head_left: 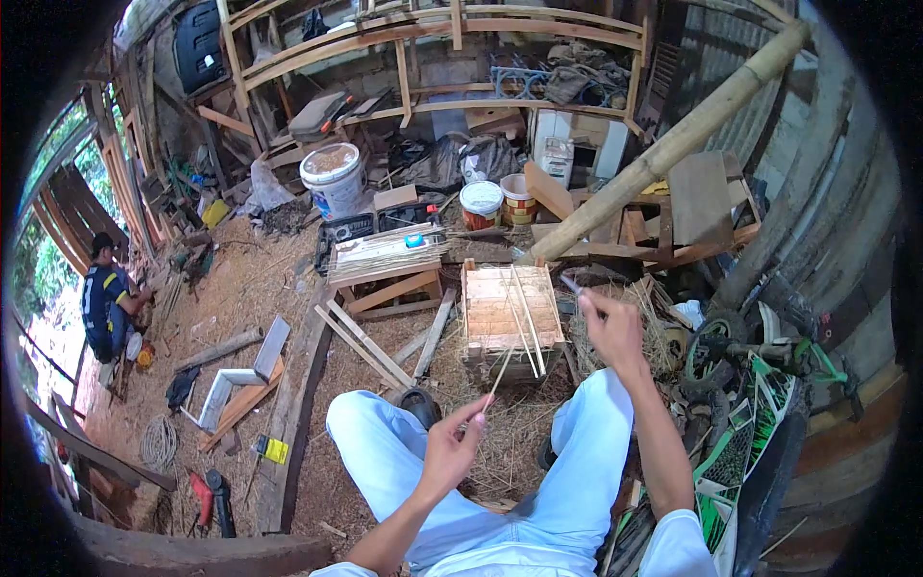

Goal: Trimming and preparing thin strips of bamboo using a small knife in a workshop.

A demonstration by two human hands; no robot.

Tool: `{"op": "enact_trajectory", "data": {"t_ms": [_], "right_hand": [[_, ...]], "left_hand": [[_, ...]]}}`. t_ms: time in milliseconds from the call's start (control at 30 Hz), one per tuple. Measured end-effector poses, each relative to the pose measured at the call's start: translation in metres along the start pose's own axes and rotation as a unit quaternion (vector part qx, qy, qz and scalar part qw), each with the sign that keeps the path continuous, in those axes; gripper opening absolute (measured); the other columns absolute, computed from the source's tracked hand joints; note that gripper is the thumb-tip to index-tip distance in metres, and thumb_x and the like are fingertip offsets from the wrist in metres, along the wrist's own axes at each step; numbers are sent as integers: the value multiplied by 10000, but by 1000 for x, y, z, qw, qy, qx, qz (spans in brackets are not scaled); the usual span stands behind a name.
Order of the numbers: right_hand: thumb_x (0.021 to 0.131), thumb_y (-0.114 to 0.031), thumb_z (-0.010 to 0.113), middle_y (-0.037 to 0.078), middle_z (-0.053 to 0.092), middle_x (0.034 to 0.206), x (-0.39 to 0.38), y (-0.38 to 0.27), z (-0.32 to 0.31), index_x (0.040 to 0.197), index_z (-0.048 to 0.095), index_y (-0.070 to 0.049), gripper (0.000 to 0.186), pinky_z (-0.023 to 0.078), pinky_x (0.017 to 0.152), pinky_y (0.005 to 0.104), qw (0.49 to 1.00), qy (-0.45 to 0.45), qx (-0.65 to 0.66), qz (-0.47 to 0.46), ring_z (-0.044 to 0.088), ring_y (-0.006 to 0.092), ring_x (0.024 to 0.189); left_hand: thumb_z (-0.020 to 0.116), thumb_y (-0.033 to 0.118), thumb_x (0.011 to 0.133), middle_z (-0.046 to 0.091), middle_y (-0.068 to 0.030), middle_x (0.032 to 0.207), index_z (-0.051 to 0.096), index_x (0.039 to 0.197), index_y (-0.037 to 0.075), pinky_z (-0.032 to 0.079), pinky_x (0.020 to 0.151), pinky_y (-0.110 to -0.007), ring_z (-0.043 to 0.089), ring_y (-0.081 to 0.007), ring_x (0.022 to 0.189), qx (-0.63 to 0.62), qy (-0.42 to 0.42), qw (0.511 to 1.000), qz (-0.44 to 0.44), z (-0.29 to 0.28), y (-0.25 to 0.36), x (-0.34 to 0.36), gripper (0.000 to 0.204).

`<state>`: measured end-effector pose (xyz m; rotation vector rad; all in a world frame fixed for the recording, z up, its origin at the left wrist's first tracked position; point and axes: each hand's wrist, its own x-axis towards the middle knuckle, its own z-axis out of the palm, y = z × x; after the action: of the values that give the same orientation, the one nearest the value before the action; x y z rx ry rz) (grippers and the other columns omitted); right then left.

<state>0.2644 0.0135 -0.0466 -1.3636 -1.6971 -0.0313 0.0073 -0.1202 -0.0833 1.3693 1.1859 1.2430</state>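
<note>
Thin strip (496, 387) sits pinched in the nearly closed left hand (450, 452) before the slatted bench (488, 310), the right hand (615, 332) curled around a slim tool (571, 284), and I'd keep any strokes light, directed away from the left.

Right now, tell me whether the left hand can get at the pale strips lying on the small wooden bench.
Probably yes: the pale strips lie just beyond the left hand, and nothing seems to block the way, though that hand holds a thin stick.
</note>
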Motion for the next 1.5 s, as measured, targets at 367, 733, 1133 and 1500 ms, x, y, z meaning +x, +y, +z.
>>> {"op": "enact_trajectory", "data": {"t_ms": [367,733,1133,1500], "right_hand": [[848,-209,642,74,600,631,-66,-83,0,1065,685,-122,238,465,453,370,980,-159,56,-104,600,247,508],[842,-196,649,130,643,683,-24,-45,-1,976,716,-74,193,471,502,356,997,-74,20,-31,609,275,534],[910,-274,558,197,665,1016,-33,-6,23,1078,665,-40,308,490,840,342,966,-139,121,179,657,285,960],[871,-180,645,49,686,877,-89,-86,48,1004,671,-24,207,454,630,231,893,-207,317,244,581,83,769]], "left_hand": [[529,157,948,486,72,653,655,1108,36,279,476,-213,363,-16,556,36,24,998,37,15,9,14,237],[522,201,963,474,89,641,655,1093,25,225,453,-197,326,-4,526,-42,-38,997,-45,15,12,-1,255],[521,191,963,496,25,683,597,1125,45,401,469,-215,432,-50,511,-141,-38,983,-113,-10,20,35,231],[564,111,929,631,-24,874,617,1066,-6,475,662,-228,560,-72,735,-126,23,991,36,-4,8,106,188]]}}
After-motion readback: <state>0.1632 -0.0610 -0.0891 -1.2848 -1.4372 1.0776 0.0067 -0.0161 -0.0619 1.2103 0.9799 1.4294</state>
